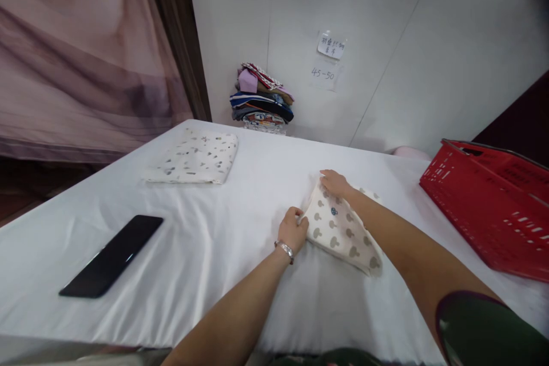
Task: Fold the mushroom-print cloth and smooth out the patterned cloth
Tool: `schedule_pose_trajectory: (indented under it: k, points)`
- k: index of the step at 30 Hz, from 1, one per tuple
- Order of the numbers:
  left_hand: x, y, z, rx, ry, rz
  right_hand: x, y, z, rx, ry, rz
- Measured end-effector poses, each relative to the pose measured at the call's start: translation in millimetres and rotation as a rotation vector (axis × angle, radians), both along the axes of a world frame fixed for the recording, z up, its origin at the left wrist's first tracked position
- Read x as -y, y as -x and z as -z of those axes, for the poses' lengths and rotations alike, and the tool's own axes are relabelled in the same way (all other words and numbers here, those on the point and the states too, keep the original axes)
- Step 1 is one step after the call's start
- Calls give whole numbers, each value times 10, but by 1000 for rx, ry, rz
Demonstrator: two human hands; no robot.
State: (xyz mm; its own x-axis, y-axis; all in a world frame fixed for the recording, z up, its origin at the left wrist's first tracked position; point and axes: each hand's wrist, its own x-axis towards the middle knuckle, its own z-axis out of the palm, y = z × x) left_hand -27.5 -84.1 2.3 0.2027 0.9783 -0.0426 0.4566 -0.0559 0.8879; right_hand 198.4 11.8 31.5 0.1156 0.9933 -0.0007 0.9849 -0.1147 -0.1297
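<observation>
A cream cloth [338,227] with grey-brown mushroom-like prints and one small blue mark lies folded on the white-covered table. My left hand [294,227], with a silver bracelet at the wrist, pinches the cloth's near left edge between thumb and fingers. At its far left corner, my right hand [335,184] grips the fabric, reaching across from the right. That forearm hides part of the cloth's right side. Another white cloth [195,157], printed with small grey shapes, rests flat and folded farther left, apart from both hands.
A dark flat slab [112,256], like a phone or tablet, lies on the left of the white tablecloth [180,274]. To the right stands a red plastic basket [484,206]. Folded fabrics [262,97] are stacked beyond the far edge, by the wall. A pinkish curtain [86,57] hangs left.
</observation>
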Motion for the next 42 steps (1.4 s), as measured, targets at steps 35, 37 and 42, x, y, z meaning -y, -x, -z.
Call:
schedule_pose_trajectory:
  k: [35,37,42]
  points:
    - [-21,-8,55,3,-33,10,272,244,207,8,-20,-8]
    - [-27,0,58,5,-39,17,279,265,182,2,-16,6]
    - [-40,14,54,-2,-37,24,444,365,102,-26,-19,46]
